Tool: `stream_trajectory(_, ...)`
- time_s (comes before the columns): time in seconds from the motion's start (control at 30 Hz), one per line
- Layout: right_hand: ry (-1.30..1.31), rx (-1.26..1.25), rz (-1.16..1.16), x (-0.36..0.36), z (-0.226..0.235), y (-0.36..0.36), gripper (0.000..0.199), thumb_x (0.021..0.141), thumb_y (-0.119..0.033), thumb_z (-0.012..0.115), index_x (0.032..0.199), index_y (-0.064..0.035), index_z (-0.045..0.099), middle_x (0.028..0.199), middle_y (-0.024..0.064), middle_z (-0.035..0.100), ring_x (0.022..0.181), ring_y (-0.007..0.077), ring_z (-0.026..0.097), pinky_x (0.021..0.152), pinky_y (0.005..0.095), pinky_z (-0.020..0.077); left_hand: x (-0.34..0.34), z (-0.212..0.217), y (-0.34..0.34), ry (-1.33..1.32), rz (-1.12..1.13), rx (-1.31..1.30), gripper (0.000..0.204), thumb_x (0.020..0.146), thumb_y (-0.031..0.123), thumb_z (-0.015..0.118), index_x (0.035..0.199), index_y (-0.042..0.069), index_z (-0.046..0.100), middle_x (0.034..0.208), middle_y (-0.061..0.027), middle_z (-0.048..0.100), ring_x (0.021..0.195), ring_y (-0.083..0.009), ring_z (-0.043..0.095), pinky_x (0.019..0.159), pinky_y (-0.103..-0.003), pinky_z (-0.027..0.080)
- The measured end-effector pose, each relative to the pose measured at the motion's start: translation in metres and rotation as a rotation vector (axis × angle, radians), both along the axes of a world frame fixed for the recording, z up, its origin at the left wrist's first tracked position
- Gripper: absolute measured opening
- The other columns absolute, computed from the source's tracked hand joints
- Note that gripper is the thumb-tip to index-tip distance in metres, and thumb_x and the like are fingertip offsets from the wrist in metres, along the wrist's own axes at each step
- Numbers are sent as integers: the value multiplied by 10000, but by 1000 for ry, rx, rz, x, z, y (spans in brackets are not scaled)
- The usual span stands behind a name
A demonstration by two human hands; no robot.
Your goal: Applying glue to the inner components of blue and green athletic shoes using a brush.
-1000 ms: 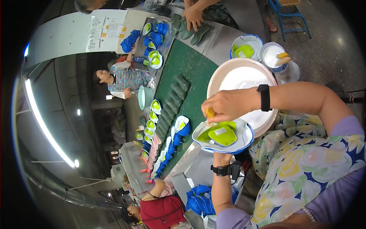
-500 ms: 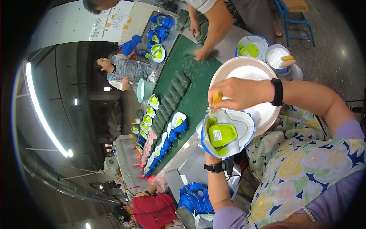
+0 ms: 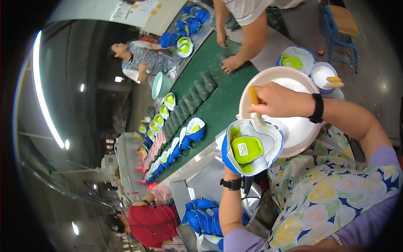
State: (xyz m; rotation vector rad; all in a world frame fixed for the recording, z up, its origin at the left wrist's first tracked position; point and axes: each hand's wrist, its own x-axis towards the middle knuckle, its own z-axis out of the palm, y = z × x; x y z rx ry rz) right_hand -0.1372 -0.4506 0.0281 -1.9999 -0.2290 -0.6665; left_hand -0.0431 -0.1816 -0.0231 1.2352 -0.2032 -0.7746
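Note:
My left hand [image 3: 230, 173] supports a blue shoe upper [image 3: 273, 133] from below; its fingers are hidden behind it. The upper has a pale grey-white inner side and a lime-green piece with a white label, and its open side faces up. My right hand [image 3: 280, 100] is closed round the yellow handle of a brush [image 3: 253, 95]. The pale bristles touch the far inner edge of the upper. Just beyond, partly under my right forearm, is a beige-pink basin [image 3: 305, 143] of white liquid.
A white pot [image 3: 321, 72] with a second yellow-handled brush and another upper [image 3: 308, 56] stand past the basin. Grey foot-shaped pieces [image 3: 196, 96] and blue uppers line a green belt [image 3: 224, 90]. A co-worker's hand [image 3: 232, 64] works there. Blue uppers [image 3: 203, 216] are heaped on my left.
The brush has moved right along the upper's far edge, and its handle now stands more upright. My left hand still supports the upper. The whole view has shifted somewhat.

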Motion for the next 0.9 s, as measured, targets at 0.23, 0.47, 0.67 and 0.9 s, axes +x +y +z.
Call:
stream_trajectory(0.23,344,285,-136,-19,-7,-22,231,846,-179,699,866,40,629,735,72,645,655,109,615,585,269,474,112,-35,59,-184,310,177,367,992,292,512,1314,123,471,1132,-88,630,911,-220,651,646,-353,563)
stream_trajectory(0.47,518,470,-150,-44,-25,-28,154,860,-95,665,938,10,584,797,53,634,703,109,620,621,232,502,227,-98,45,-51,383,-41,324,991,43,436,1308,102,458,1072,-102,601,933,-245,627,857,-401,567)
stream_trajectory(0.67,583,450,-102,-55,-40,-33,87,901,-80,601,949,-22,556,852,36,581,729,93,587,657,224,498,262,-113,127,-556,772,995,629,813,201,666,1381,54,438,1182,-229,580,1073,-349,608,918,-466,488)
stream_trajectory(0.9,625,520,-24,-53,-47,-21,115,891,-84,614,960,-24,545,815,35,586,721,93,576,668,229,478,106,-23,386,-857,437,2319,1035,624,706,718,1454,177,396,1374,-142,543,1275,-380,488,1067,-533,348)
